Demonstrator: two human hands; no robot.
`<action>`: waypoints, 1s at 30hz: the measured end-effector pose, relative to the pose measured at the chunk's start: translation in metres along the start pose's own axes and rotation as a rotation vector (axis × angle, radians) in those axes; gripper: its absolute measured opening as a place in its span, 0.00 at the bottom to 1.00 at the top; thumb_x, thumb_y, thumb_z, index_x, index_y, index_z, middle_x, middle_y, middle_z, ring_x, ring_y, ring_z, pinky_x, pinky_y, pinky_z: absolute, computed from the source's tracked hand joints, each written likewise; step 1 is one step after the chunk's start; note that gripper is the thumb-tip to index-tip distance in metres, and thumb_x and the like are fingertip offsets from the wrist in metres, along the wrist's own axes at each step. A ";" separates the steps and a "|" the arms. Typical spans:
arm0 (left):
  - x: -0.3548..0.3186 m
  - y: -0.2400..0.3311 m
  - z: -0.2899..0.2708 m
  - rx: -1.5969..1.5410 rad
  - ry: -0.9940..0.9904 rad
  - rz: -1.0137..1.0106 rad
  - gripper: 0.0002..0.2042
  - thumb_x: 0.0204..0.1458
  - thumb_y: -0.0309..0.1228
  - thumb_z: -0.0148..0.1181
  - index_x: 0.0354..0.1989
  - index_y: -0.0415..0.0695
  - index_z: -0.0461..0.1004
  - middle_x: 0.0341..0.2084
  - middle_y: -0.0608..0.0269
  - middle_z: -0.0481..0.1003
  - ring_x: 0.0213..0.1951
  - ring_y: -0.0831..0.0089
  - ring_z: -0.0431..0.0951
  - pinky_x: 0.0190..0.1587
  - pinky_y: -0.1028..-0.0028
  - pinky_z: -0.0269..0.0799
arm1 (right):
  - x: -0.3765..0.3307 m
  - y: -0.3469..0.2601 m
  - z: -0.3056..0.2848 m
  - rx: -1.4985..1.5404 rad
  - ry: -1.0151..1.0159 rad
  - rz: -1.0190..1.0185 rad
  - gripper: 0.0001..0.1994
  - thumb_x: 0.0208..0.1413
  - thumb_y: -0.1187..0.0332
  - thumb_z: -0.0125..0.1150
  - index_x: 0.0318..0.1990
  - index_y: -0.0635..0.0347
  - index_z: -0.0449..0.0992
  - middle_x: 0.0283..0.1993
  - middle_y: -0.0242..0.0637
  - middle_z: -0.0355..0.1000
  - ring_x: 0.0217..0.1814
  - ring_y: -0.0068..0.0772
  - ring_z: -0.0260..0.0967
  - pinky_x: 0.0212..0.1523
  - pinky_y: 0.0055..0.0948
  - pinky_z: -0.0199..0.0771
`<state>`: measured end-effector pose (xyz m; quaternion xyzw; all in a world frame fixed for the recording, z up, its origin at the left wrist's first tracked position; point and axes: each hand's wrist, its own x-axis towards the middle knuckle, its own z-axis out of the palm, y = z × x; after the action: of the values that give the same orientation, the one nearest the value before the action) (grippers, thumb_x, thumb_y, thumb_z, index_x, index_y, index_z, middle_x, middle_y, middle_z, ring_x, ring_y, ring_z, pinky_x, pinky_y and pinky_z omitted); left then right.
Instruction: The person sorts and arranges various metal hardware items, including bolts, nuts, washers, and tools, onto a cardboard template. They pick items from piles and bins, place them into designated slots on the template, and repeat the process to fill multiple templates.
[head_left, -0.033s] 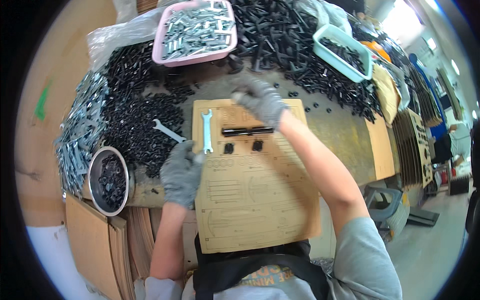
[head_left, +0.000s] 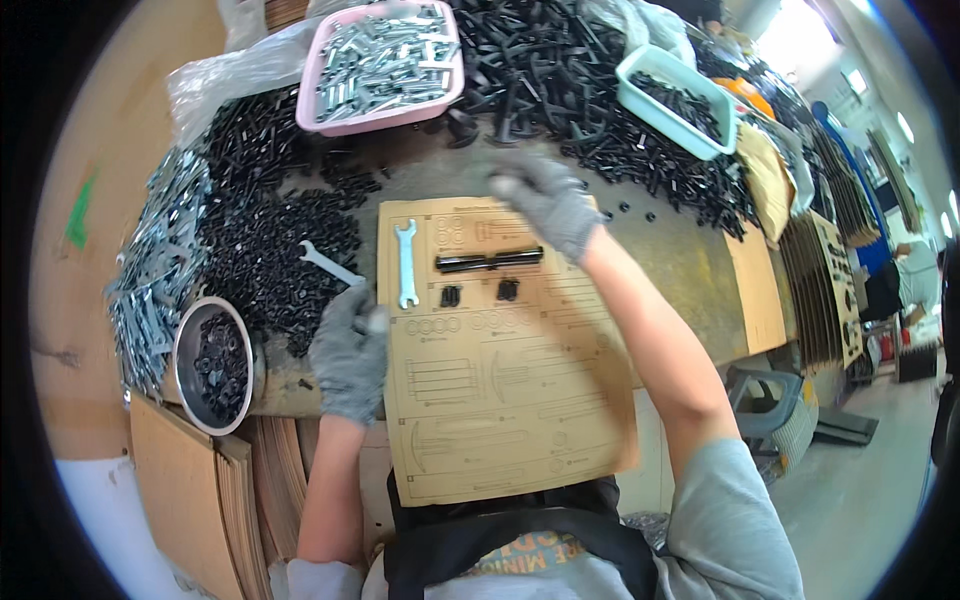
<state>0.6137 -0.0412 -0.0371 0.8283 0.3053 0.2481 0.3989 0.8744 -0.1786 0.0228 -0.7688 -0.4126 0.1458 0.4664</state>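
A brown cardboard sheet (head_left: 460, 470) printed with part outlines lies before me. On its upper part are a silver open-ended wrench (head_left: 407, 265), black rods (head_left: 490, 260) lying crosswise, and two small groups of black bolts (head_left: 451, 296). My left hand (head_left: 350, 355), in a grey glove, is beside the sheet's left edge, fingers apart and thumb toward the edge. A second wrench (head_left: 332, 264) lies with one end close to its fingertips. Over the sheet's top right corner hovers my gloved right hand (head_left: 553, 210); its fingers are smeared by motion, so their grip is unclear.
Heaps of black bolts (head_left: 285, 225) and flat metal pieces (head_left: 150, 270) cover the left side. A steel bowl (head_left: 180, 375) holds black parts. Across the back are a pink tray (head_left: 385, 120) of metal pieces and a turquoise tray (head_left: 690, 140). Small black round parts (head_left: 650, 216) lie right.
My left hand has drawn slightly left, off the sheet's edge. The right hand has shifted a little to the right over the sheet's top. The whole view has moved slightly.
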 end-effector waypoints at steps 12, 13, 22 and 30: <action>-0.022 0.021 0.017 -0.949 -0.305 -0.168 0.35 0.54 0.56 0.51 0.63 0.43 0.57 0.56 0.61 0.66 0.56 0.70 0.67 0.56 0.67 0.67 | -0.214 0.042 -0.020 0.441 0.249 0.339 0.45 0.55 0.48 0.58 0.68 0.70 0.43 0.71 0.56 0.43 0.74 0.48 0.39 0.71 0.36 0.39; -0.021 0.025 0.018 -0.930 -0.311 -0.165 0.36 0.54 0.57 0.51 0.64 0.43 0.56 0.56 0.60 0.66 0.56 0.69 0.67 0.56 0.66 0.67 | -0.214 0.046 -0.021 0.452 0.235 0.332 0.45 0.55 0.48 0.58 0.68 0.70 0.43 0.71 0.56 0.43 0.74 0.47 0.39 0.71 0.36 0.39; 0.021 0.010 -0.027 -0.493 -0.121 -0.132 0.27 0.60 0.50 0.45 0.56 0.38 0.68 0.51 0.58 0.70 0.53 0.67 0.71 0.52 0.70 0.68 | -0.181 0.095 -0.059 -0.081 0.420 0.302 0.19 0.55 0.71 0.55 0.55 0.64 0.68 0.46 0.44 0.75 0.46 0.31 0.74 0.49 0.31 0.72; 0.193 -0.023 -0.103 0.737 0.090 -0.021 0.22 0.52 0.38 0.57 0.55 0.45 0.69 0.55 0.54 0.69 0.59 0.60 0.65 0.61 0.68 0.60 | -0.176 0.118 -0.037 -0.140 0.507 0.143 0.11 0.55 0.72 0.54 0.42 0.69 0.75 0.37 0.47 0.76 0.38 0.37 0.73 0.44 0.32 0.72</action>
<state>0.6720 0.1588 0.0340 0.9015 0.3998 0.1534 0.0629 0.8473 -0.3630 -0.0851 -0.8382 -0.2364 -0.0474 0.4892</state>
